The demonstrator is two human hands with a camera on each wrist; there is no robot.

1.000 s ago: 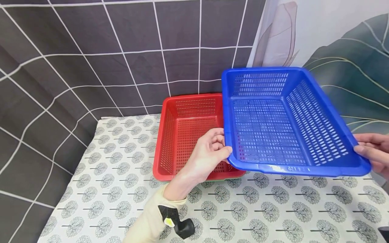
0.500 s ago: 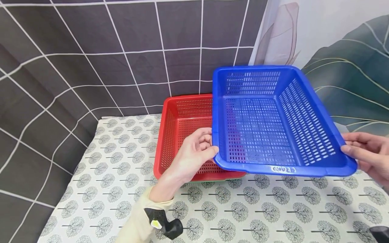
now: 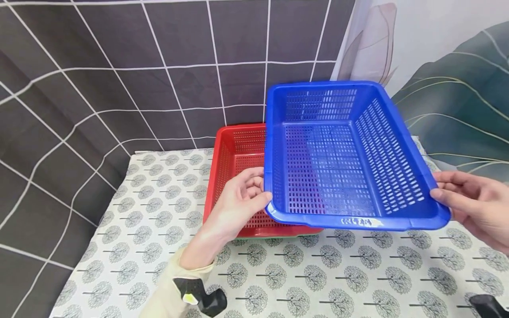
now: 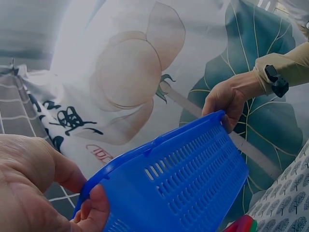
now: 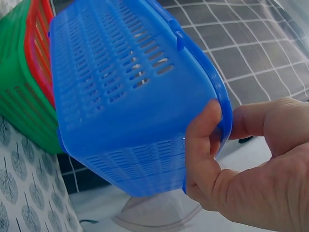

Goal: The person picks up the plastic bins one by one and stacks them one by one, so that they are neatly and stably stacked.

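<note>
A blue plastic basket with slotted walls and floor hangs tilted in the air between both hands, nothing inside it. My left hand pinches its rim near the front left corner, thumb on top. At the front right corner my right hand grips the rim the same way. Beneath and to the left stands a red basket, its right part covered by the blue one in the head view. The red basket sits nested in a green basket, whose side shows in the right wrist view.
A table with a white cloth printed with grey trees lies below. Behind it and to the left hangs a dark curtain with white grid lines. A wall hanging with large leaves is at the right.
Both hands have carried the blue basket leftward, so it now covers more of the red basket. The grips on its rim look the same, and the red basket has stayed in place.
</note>
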